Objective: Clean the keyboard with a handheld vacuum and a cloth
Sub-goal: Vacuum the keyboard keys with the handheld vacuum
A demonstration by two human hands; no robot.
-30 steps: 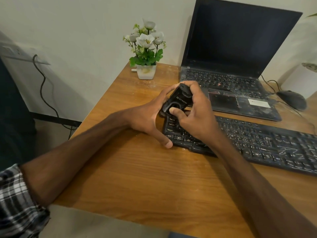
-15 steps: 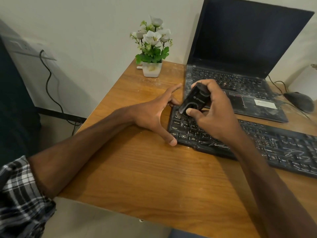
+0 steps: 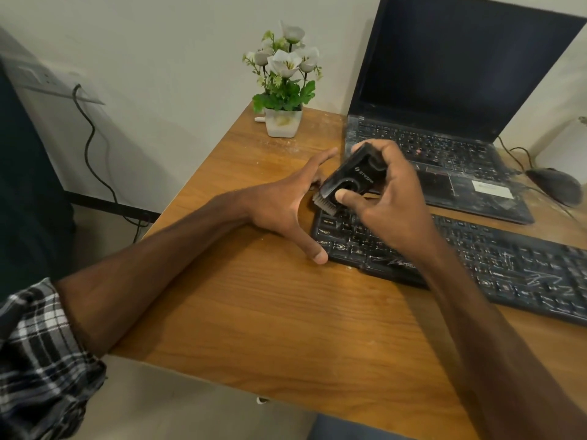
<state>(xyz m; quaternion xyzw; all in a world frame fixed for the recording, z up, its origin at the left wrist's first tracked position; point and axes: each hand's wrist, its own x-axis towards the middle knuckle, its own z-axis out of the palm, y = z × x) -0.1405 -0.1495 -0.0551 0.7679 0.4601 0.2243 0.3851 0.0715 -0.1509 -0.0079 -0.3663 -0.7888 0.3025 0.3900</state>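
Wooden desk [image 3: 254,312] scene: right hand [image 3: 386,201] grips handheld vacuum [image 3: 352,177] w/ brush on keyboard [image 3: 476,258] left end, left hand [image 3: 286,204] spread, empty, bracing edge; sweep rows slowly, light pressure.

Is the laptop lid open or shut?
Open. The laptop has its dark screen raised behind its keys, facing the person; whether it is powered on cannot be told.
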